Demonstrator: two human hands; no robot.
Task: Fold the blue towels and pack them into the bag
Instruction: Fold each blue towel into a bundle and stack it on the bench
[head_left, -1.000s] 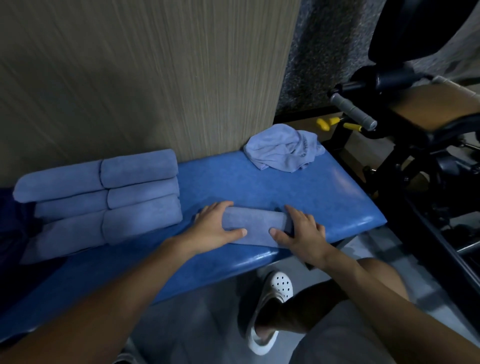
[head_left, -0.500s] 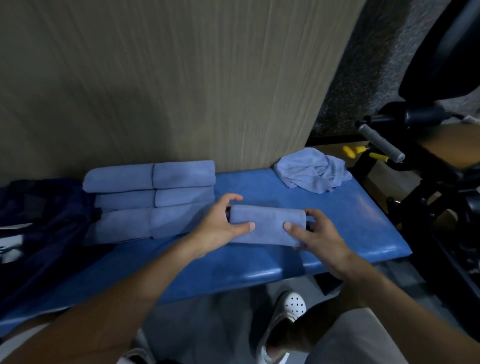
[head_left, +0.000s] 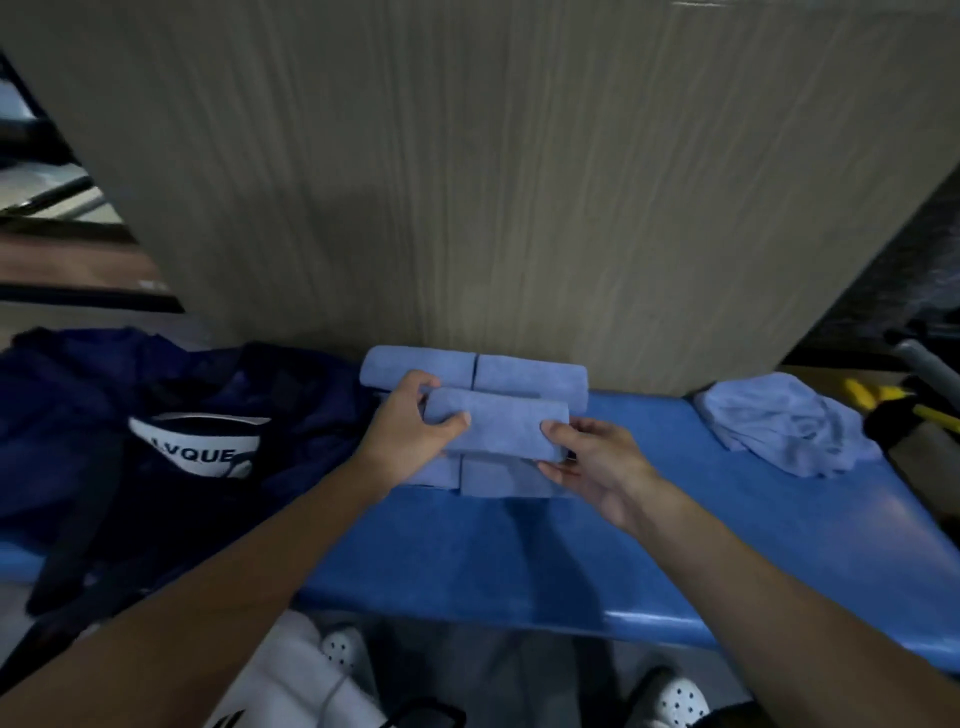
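Beside navy bag (head_left: 130, 374), hands (head_left: 410, 431) (head_left: 592, 462) grip folded towel (head_left: 501, 428).

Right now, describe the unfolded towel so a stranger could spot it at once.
On the blue bench against the beige wall, look to its far right end. The crumpled towel lies there alone, a loose heap, unlike the neat folded towels stacked near the dark bag.

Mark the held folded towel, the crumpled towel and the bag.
held folded towel (head_left: 498, 423): head view, middle of its top face.
crumpled towel (head_left: 779, 421): head view, centre of the heap.
bag (head_left: 208, 379): head view, navy fabric, upper part.
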